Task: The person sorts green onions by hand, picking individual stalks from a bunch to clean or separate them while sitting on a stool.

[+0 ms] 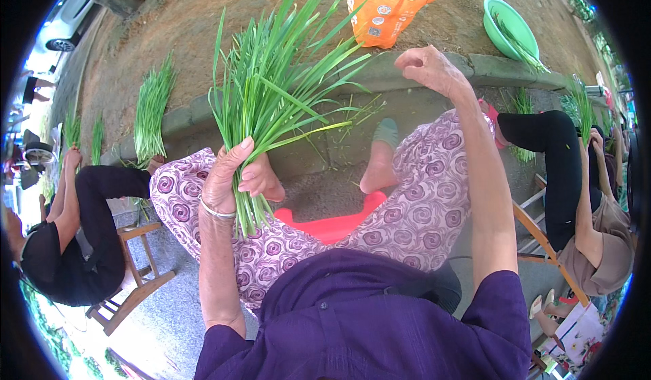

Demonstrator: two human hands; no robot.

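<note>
My left hand (229,180) is closed round a large bunch of garlic chives (268,91). The green leaves fan out upward and away from me, and the pale cut stems stick out below the fist, above my left thigh. A bracelet circles that wrist. Out over the kerb on the right, my right hand (432,73) is raised apart from the bunch, near an orange bag. Its fingers are curled inward, and what they hold, if anything, is hidden. Loose chive leaves (356,112) lie scattered on the ground between my feet.
An orange carrier bag (385,13) and a green basin (505,30) with chives stand beyond the stone kerb (468,68). Another chive bunch (154,112) rests against the kerb at left. A red stool (332,225) is below me. Co-workers sit on both sides, on wooden chairs (139,271).
</note>
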